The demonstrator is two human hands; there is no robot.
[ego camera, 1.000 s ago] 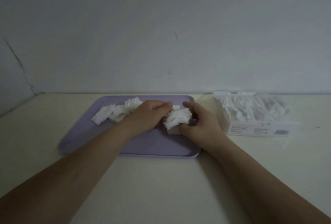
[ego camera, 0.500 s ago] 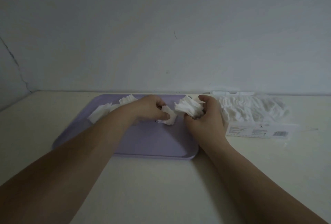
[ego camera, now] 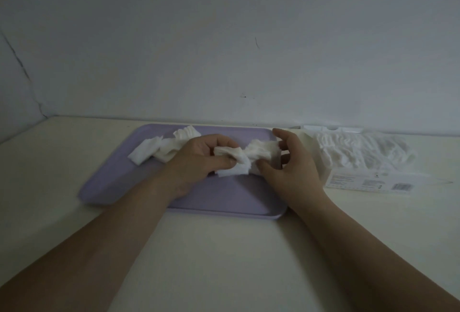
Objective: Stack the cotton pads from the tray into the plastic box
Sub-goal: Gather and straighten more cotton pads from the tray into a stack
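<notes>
One table [ego camera: 224,257] carries one lilac tray [ego camera: 224,199] and, at the tray's 3 o'clock and just beside it, one clear box [ego camera: 368,181] already holding a ruffled row of pads [ego camera: 361,149]. Single pads are too blurred to count. Outside the box they lie in three lots, the largest being a loose heap [ego camera: 154,151] at the tray's 10 o'clock corner.

Two hands reach in from 6 o'clock, forearms bare, and meet over the tray's middle. The left hand [ego camera: 199,162] has its fingers curled and its thumb across the front, pinching the left bundle [ego camera: 231,163]. The right hand [ego camera: 296,169] has its thumb under the right bundle [ego camera: 261,151] and its fingers spread loosely behind it, the index lifted toward 12 o'clock.

Half a second ago a gap showed between the two bundles and the right fingers wrapped theirs tightly. Now the bundles touch and those fingers are wider apart.
</notes>
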